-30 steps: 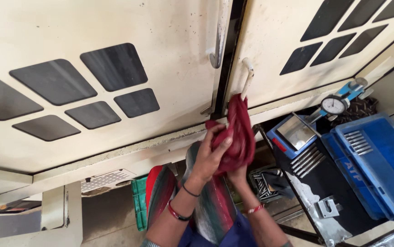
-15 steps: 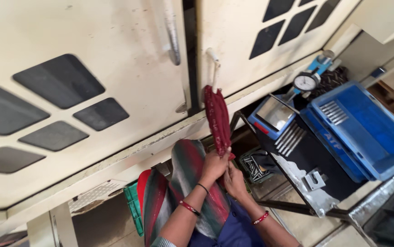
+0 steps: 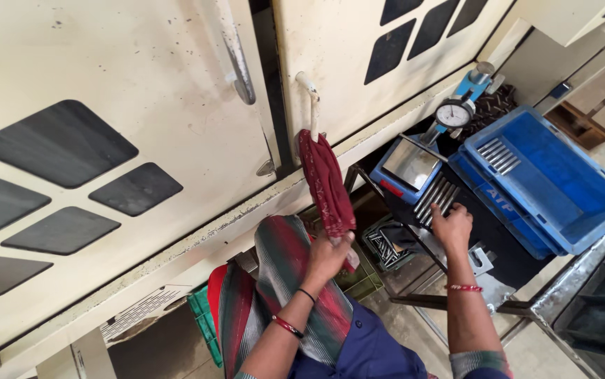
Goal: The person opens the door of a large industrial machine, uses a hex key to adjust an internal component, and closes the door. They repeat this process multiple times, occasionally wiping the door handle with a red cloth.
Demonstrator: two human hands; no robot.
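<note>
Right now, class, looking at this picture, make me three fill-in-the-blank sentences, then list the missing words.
1. The left hand grips a dark ____ cloth.
2. The cloth hangs from a door ____.
3. The right hand rests on a row of metal ____ beside the blue crate.

Missing words: red; handle; rods

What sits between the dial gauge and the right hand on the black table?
In the head view, between the dial gauge and the right hand lie a blue-framed block with a shiny metal top and a row of metal rods, which the fingers touch.
</note>
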